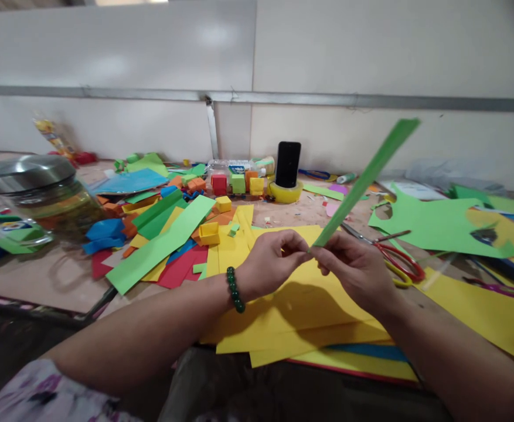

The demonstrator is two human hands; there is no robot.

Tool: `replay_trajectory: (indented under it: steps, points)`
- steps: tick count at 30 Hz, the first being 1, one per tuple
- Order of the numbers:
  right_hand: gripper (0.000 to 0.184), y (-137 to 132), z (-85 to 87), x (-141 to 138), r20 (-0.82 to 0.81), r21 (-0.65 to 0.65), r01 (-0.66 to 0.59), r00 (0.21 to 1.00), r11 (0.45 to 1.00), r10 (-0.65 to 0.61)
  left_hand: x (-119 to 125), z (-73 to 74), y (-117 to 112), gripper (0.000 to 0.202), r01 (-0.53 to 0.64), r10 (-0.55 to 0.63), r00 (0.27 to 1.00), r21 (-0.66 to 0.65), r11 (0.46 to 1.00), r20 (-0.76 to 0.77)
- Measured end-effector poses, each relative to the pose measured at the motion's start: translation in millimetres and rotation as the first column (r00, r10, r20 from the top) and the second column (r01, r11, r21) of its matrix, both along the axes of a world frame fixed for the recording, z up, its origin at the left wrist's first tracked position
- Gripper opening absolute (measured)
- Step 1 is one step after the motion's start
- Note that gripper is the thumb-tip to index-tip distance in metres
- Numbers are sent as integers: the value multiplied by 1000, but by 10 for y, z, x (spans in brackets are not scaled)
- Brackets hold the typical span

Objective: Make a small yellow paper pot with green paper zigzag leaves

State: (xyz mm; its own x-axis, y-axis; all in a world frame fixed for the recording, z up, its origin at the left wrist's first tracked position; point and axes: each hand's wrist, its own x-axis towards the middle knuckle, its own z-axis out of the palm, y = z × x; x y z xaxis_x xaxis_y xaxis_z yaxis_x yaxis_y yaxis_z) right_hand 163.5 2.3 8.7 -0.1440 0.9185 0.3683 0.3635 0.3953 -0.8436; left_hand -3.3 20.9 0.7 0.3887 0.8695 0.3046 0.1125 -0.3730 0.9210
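Green paper strip [365,181], just one, slants up and to the right from the person's two hands, above overlapping yellow sheets [283,337] too layered to count. Left hand [273,261], wearing one bracelet [235,290] of dark green beads, has thumb and finger pinched together at the strip's lower end; right hand [356,266] is clamped on that end too. One pair of scissors [374,241] lies near the right hand. Farther back, four small paper boxes [238,184] sit beside one phone [288,164], upright at one yellow tape roll [285,193].
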Motion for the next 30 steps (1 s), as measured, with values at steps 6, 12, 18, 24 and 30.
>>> replay_trajectory:
  steps: [6,12,18,24,30]
  points:
    - [13,-22,-55,26,240,271,12,968,963,-80,5,-10,-25,10,-20,25,998,92,996,-51]
    - [12,11,-88,117,336,669,-73,918,740,-213,-42,111,-13,20,256,-163,964,-573,778,209]
    - [24,12,-64,123,460,746,-248,863,618,-209,-72,83,11,35,306,-102,930,-588,749,354]
    - [26,42,-69,137,514,746,-333,838,576,-181,-47,86,7,31,221,-47,941,-507,833,334]
    - [28,-12,-105,124,541,704,-302,814,643,-210,-4,82,-27,20,123,7,962,-452,884,274]
